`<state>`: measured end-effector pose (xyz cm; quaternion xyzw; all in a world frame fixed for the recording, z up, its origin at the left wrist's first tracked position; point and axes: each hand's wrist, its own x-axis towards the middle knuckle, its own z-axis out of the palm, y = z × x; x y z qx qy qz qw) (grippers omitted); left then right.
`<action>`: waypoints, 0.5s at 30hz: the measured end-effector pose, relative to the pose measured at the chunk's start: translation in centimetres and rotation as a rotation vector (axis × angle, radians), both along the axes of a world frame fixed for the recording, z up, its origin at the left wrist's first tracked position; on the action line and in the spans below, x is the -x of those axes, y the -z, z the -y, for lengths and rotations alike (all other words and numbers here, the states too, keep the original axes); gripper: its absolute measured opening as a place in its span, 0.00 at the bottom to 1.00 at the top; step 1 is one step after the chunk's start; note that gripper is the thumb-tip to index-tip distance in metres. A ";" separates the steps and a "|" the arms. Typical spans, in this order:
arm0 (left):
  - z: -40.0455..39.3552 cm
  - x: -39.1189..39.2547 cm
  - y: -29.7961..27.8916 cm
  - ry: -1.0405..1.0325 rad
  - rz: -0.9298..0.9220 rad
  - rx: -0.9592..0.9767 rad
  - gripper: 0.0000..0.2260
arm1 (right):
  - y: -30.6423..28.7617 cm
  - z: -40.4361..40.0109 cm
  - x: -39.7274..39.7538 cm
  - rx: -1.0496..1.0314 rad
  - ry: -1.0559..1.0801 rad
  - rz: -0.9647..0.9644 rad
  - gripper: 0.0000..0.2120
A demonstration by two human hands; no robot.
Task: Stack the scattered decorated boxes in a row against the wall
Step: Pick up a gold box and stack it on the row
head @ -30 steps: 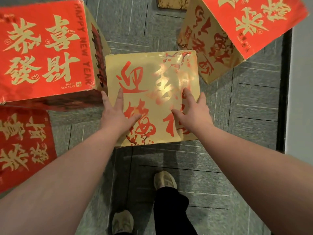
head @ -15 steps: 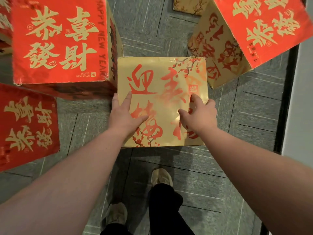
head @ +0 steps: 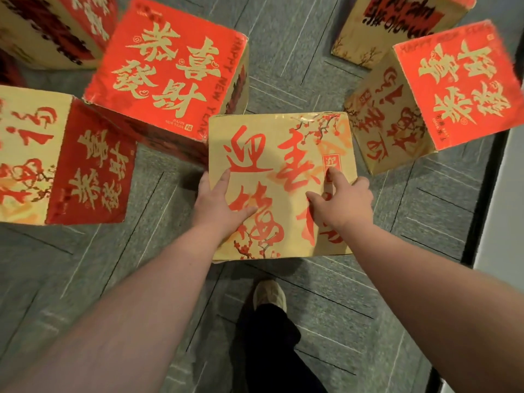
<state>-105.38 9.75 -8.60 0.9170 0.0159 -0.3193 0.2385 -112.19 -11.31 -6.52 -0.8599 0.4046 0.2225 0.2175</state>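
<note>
Both hands, left (head: pixel 217 204) and right (head: pixel 344 201), grip the gold box (head: pixel 279 154), arms outstretched.

Since 1.0 s ago the view has shifted: the gold-topped box (head: pixel 280 182) now sits right of frame centre rather than at centre. The red-topped box (head: pixel 170 72) has slid from the upper left toward upper centre. A gold-and-red box (head: pixel 56 157), earlier only a red face at the lower left edge, now shows two faces at mid left. Another box (head: pixel 48 26) has entered the upper left corner. The left hand (head: pixel 217 204) thumb now lies further onto the gold top.
</note>
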 end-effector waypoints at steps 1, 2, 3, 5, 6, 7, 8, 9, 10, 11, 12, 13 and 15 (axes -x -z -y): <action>-0.8 0.4 -0.3 -0.010 0.001 0.004 0.43 | -0.5 -0.7 0.1 0.008 -0.014 0.000 0.34; -1.6 0.9 -0.8 -0.024 0.002 0.011 0.43 | -1.0 -1.5 0.3 0.012 -0.026 0.006 0.34; -2.5 1.4 -1.3 -0.039 0.005 0.021 0.43 | -1.5 -2.3 0.5 0.016 -0.035 0.017 0.34; -4.5 2.7 -2.2 -0.065 0.017 0.033 0.43 | -2.2 -4.2 1.3 0.023 -0.055 0.035 0.34; -5.8 3.7 -2.7 -0.074 0.011 0.022 0.43 | -2.5 -5.5 1.9 0.019 -0.073 0.034 0.34; -7.2 4.9 -3.0 -0.087 0.005 0.009 0.42 | -2.8 -6.9 2.6 0.014 -0.097 0.038 0.34; -8.7 6.0 -3.3 -0.104 0.005 0.003 0.42 | -3.1 -8.2 3.3 0.006 -0.121 0.046 0.34; -10.2 7.0 -3.7 -0.121 0.010 0.002 0.42 | -3.4 -9.6 4.0 -0.001 -0.142 0.054 0.33; -11.7 8.0 -4.1 -0.141 0.014 0.003 0.43 | -3.8 -10.9 4.6 -0.004 -0.163 0.061 0.33; -13.2 9.0 -4.5 -0.161 0.012 0.001 0.43 | -4.1 -12.2 5.1 -0.004 -0.189 0.062 0.33; -14.7 10.0 -5.0 -0.178 0.004 -0.010 0.43 | -4.5 -13.7 5.6 -0.002 -0.218 0.063 0.32; -16.2 10.9 -5.6 -0.194 -0.003 -0.024 0.42 | -4.9 -15.1 6.0 -0.001 -0.249 0.070 0.32; -19.4 12.6 -6.6 -0.222 0.007 -0.056 0.42 | -5.6 -18.3 6.6 -0.004 -0.309 0.090 0.31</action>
